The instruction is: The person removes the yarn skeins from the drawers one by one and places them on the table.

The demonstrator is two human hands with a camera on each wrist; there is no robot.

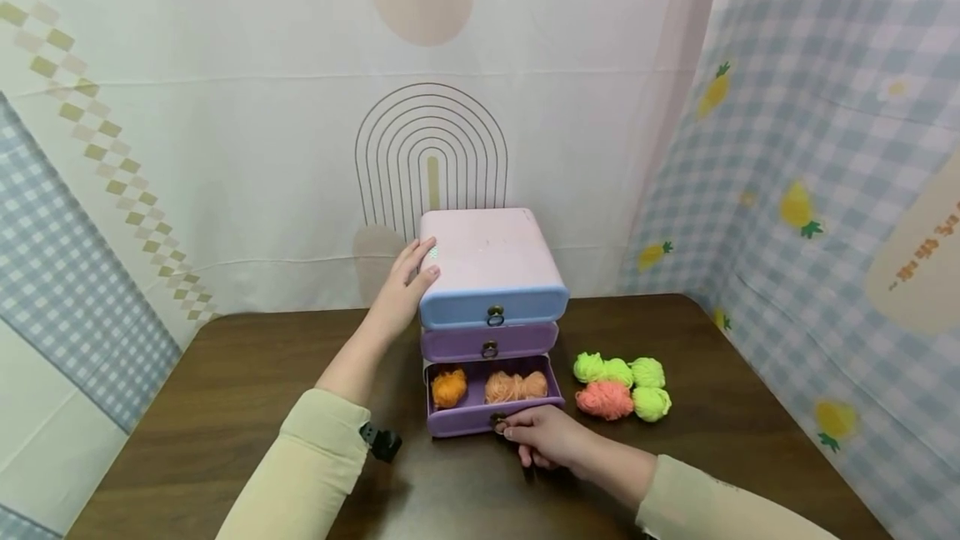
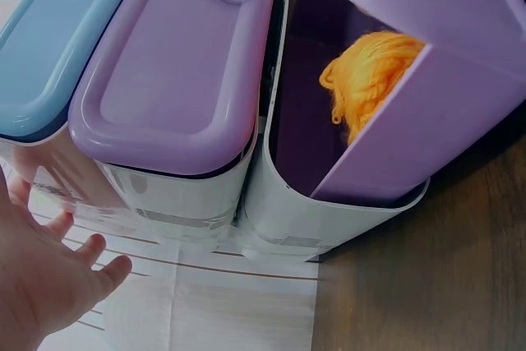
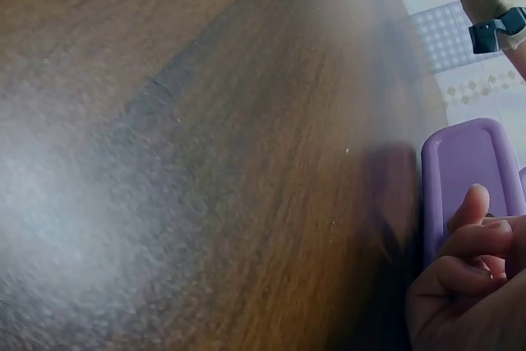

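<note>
A small chest of drawers (image 1: 487,248) stands on the table, with a pale pink top, a blue upper drawer (image 1: 457,309) and a purple middle drawer (image 1: 453,346), both pushed in. The purple bottom drawer (image 1: 461,423) is pulled out. Inside it lie an orange yarn ball (image 1: 449,388) at the left and peach yarn (image 1: 516,387) at the right. My right hand (image 1: 551,437) pinches the ring pull (image 1: 498,422) of that drawer. With fingers extended, my left hand (image 1: 405,290) rests against the left side and top edge of the chest.
Right of the chest, several neon green yarn balls (image 1: 647,372) and a coral red yarn ball (image 1: 604,400) lie together on the brown wooden table (image 1: 247,407). A patterned cloth (image 1: 285,148) hangs behind the table, and a checked one (image 1: 810,148) at the right.
</note>
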